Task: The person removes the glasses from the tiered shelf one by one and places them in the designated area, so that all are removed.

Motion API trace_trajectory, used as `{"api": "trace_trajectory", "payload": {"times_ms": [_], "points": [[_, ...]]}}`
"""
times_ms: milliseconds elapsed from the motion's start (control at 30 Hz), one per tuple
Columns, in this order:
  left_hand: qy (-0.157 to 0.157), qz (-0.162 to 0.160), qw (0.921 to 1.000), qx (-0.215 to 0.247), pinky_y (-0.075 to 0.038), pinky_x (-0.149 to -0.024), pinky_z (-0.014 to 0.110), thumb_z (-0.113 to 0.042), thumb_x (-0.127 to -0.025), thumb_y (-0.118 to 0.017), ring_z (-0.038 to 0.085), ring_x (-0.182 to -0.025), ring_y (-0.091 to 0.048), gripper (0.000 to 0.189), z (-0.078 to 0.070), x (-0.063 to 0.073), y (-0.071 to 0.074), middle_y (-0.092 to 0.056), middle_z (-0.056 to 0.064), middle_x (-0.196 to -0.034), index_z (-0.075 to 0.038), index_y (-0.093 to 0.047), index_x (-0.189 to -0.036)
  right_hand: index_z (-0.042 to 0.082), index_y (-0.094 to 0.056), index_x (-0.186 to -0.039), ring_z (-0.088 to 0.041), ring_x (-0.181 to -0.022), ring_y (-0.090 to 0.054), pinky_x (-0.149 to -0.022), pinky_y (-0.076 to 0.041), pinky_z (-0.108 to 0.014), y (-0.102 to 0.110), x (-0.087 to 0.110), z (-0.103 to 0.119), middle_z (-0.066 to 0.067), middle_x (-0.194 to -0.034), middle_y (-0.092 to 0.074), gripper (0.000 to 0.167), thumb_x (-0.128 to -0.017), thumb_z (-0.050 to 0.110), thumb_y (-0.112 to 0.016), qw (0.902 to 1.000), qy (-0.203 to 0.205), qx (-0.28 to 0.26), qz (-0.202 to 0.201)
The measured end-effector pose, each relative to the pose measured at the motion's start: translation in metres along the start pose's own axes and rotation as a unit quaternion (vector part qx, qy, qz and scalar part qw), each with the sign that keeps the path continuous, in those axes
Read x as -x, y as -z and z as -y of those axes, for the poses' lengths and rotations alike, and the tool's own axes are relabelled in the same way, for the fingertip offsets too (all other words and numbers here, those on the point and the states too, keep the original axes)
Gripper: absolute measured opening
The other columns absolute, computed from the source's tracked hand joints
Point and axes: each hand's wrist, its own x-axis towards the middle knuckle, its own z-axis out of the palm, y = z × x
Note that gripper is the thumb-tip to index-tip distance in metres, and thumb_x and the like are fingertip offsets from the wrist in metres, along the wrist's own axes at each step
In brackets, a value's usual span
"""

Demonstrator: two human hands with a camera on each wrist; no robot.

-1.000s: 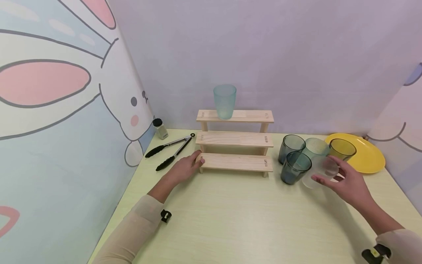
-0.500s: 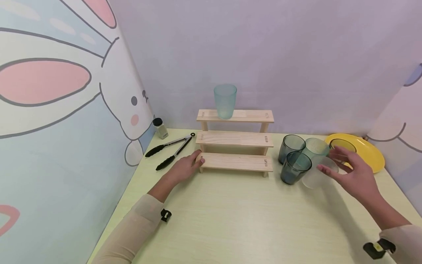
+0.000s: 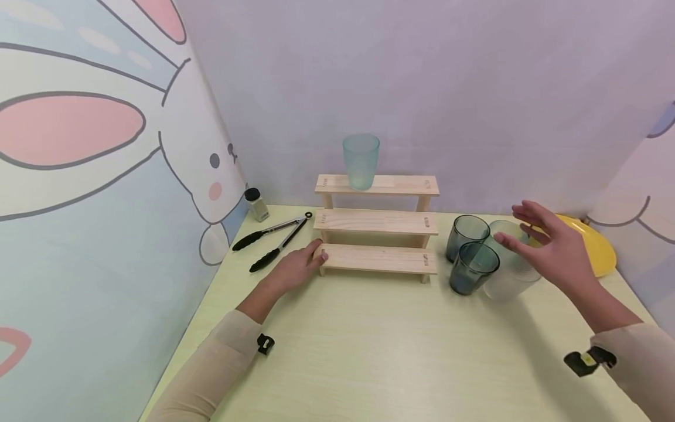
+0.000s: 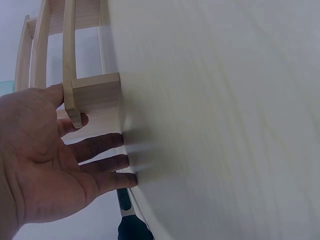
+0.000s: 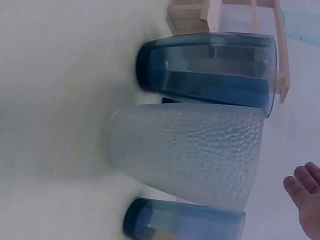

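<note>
My left hand (image 3: 295, 266) pinches the left end of the lowest board of a three-tier wooden shelf (image 3: 377, 258) between thumb and index finger. In the left wrist view its other fingertips reach the tabletop. A pale aqua tumbler (image 3: 361, 161) stands on the top tier. My right hand (image 3: 559, 249) hovers over the glasses at right, fingers extended, holding nothing. Below it is a clear dimpled tumbler (image 5: 190, 150), with an aqua one behind, partly covered. Two smoky blue glasses (image 3: 473, 271) stand to their left. Another bluish glass (image 5: 185, 220) shows in the right wrist view.
A yellow plate (image 3: 598, 249) lies at the back right, partly behind my right hand. Left of the shelf are black-handled tongs (image 3: 274, 252) and a small black-capped jar (image 3: 256, 205). Walls rise at the back and sides.
My right hand has left the clear tumbler and risen above the glasses, moving toward the back. My left hand stays on the shelf.
</note>
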Motion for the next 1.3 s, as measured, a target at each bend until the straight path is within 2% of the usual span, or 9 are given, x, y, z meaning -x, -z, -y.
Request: {"api": "trace_trajectory", "payload": {"times_ms": [67, 233, 367, 433, 500, 667, 800, 933, 1300], "points": [[-0.001, 0.001, 1.0, 0.001, -0.047, -0.12, 0.063, -0.062, -0.117, -0.039, 0.047, -0.149, -0.058, 0.075, 0.0, 0.0, 0.0, -0.055, 0.025, -0.166, -0.015, -0.029, -0.176, 0.018, -0.039, -0.173, 0.035, -0.112, -0.05, -0.092, -0.042, 0.006, -0.002, -0.007, 0.007, -0.009, -0.164, -0.06, 0.094, -0.095, 0.025, -0.092, 1.0, 0.005, 0.002, 0.003], [0.002, 0.001, 1.0, -0.001, -0.048, -0.119, 0.063, -0.062, -0.117, -0.038, 0.047, -0.149, -0.058, 0.075, 0.001, -0.002, -0.002, -0.056, 0.025, -0.164, -0.016, -0.03, -0.176, 0.022, -0.036, -0.175, 0.026, -0.123, -0.055, -0.095, -0.042, 0.005, -0.008, -0.023, 0.025, -0.013, -0.167, -0.056, 0.096, -0.096, 0.029, -0.091, 0.9998, 0.01, -0.007, 0.015], [0.004, 0.0, 1.0, -0.001, -0.048, -0.119, 0.063, -0.062, -0.117, -0.039, 0.048, -0.148, -0.059, 0.075, 0.0, -0.001, -0.002, -0.057, 0.025, -0.163, -0.016, -0.031, -0.176, 0.025, -0.034, -0.176, -0.011, -0.147, -0.063, -0.096, -0.042, 0.005, -0.016, -0.035, 0.039, -0.014, -0.169, -0.055, 0.098, -0.096, 0.036, -0.09, 0.9996, 0.015, 0.001, 0.022], [0.004, 0.001, 1.0, -0.001, -0.048, -0.12, 0.063, -0.061, -0.117, -0.039, 0.048, -0.148, -0.059, 0.075, 0.0, -0.001, -0.002, -0.057, 0.025, -0.164, -0.016, -0.03, -0.176, 0.025, -0.034, -0.176, -0.032, -0.15, -0.061, -0.097, -0.041, 0.004, -0.021, -0.042, 0.044, -0.014, -0.169, -0.055, 0.098, -0.096, 0.039, -0.09, 0.9995, 0.02, 0.004, 0.024], [0.004, 0.0, 1.0, -0.001, -0.048, -0.12, 0.063, -0.061, -0.117, -0.039, 0.048, -0.149, -0.058, 0.075, 0.0, -0.001, -0.002, -0.056, 0.025, -0.164, -0.016, -0.03, -0.176, 0.025, -0.034, -0.176, -0.042, -0.15, -0.059, -0.098, -0.042, 0.004, -0.026, -0.049, 0.051, -0.013, -0.169, -0.055, 0.098, -0.096, 0.04, -0.09, 0.9994, 0.024, 0.002, 0.025], [0.004, -0.002, 1.0, -0.002, -0.048, -0.12, 0.063, -0.062, -0.117, -0.039, 0.047, -0.148, -0.059, 0.075, 0.001, -0.002, -0.002, -0.057, 0.025, -0.163, -0.016, -0.031, -0.176, 0.022, -0.034, -0.175, -0.041, -0.151, -0.057, -0.108, -0.046, -0.006, -0.038, -0.066, 0.068, -0.014, -0.169, -0.055, 0.098, -0.096, 0.039, -0.09, 0.9988, 0.037, -0.016, 0.027], [0.005, -0.003, 1.0, -0.001, -0.048, -0.12, 0.063, -0.062, -0.117, -0.039, 0.047, -0.148, -0.059, 0.075, 0.001, -0.002, -0.002, -0.058, 0.025, -0.163, -0.016, -0.031, -0.176, 0.02, -0.034, -0.175, -0.039, -0.154, -0.055, -0.121, -0.048, -0.03, -0.048, -0.078, 0.082, -0.014, -0.169, -0.054, 0.098, -0.096, 0.038, -0.09, 0.9979, 0.046, -0.035, 0.032], [0.006, -0.001, 1.0, -0.001, -0.048, -0.12, 0.063, -0.062, -0.117, -0.039, 0.047, -0.148, -0.059, 0.075, 0.001, -0.002, -0.002, -0.058, 0.026, -0.162, -0.016, -0.031, -0.176, 0.019, -0.035, -0.175, -0.037, -0.156, -0.053, -0.125, -0.046, -0.051, -0.058, -0.088, 0.094, -0.014, -0.17, -0.053, 0.098, -0.096, 0.039, -0.089, 0.9963, 0.057, -0.053, 0.036], [0.004, 0.0, 1.0, 0.001, -0.048, -0.121, 0.062, -0.061, -0.118, -0.039, 0.046, -0.15, -0.057, 0.075, 0.0, -0.002, -0.001, -0.055, 0.025, -0.165, -0.015, -0.03, -0.176, 0.019, -0.036, -0.175, -0.031, -0.158, -0.052, -0.128, -0.044, -0.05, -0.087, -0.112, 0.125, -0.011, -0.171, -0.053, 0.101, -0.093, 0.046, -0.09, 0.9925, 0.068, -0.09, 0.047]]}}
